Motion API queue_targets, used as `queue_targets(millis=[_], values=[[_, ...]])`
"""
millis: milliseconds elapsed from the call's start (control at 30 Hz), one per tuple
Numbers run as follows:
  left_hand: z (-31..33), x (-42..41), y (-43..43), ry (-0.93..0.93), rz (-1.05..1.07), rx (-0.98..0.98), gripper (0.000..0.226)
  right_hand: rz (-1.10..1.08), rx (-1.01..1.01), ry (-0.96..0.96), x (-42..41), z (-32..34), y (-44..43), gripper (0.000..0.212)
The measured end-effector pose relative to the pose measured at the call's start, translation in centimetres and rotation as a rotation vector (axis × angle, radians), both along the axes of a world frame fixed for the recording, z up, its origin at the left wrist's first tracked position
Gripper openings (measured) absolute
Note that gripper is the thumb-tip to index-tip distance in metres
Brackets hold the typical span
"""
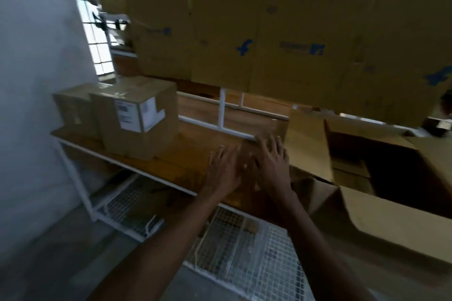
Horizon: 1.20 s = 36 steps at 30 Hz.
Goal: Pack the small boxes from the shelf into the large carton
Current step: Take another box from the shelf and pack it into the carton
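Observation:
Two small brown boxes stand at the left end of the wooden shelf [186,154]: a larger labelled box [137,117] in front and a plainer box [73,107] behind it to the left. The large carton [381,217] sits at the right with its flaps up and its dark inside showing. My left hand [223,171] and my right hand [271,164] hover side by side over the shelf between the boxes and the carton. Both are empty, with fingers spread. The frame is blurred.
Flattened cartons with blue logos [244,32] lean across the back of the shelf. A white wire rack [244,247] lies below the shelf. A grey wall [36,80] closes the left side, with a barred window [97,32] beyond it.

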<state>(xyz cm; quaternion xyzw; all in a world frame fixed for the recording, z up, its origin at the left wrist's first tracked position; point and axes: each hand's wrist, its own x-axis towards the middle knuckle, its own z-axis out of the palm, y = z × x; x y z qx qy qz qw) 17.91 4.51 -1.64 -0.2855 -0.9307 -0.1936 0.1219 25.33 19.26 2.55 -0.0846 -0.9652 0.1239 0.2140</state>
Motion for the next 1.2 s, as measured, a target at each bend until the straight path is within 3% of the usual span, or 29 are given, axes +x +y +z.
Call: queue_targets(millis=[367,600,700,833,967,1200], values=[[-1.7,-14.4,-19.3,0.052,0.256,0.081,0.073,0.375,-0.161,-0.189,-19.5,-3.0,-17.3,0.068],[-0.1,-24.7,-26.7,0.049,0.395,0.047,0.07,0.523,-0.242,-0.164,-32.3,-2.2,-24.5,0.066],[1.5,-28.8,-29.3,0.061,0.537,0.146,0.065,0.518,-0.294,-0.104,-37.4,-1.4,-27.2,0.064],[1.7,-34.4,-33.1,0.107,0.6,0.099,0.089,0.491,-0.297,-0.051,-42.4,-0.4,-30.2,0.059],[2.8,-39.5,-34.8,0.221,0.592,0.101,0.055,0.405,-0.301,-0.034,-47.0,0.4,-32.8,0.052],[3.5,-47.7,-38.4,-0.023,0.689,0.183,0.075,0.205,-0.329,-0.06,-51.6,0.5,-35.1,0.051]])
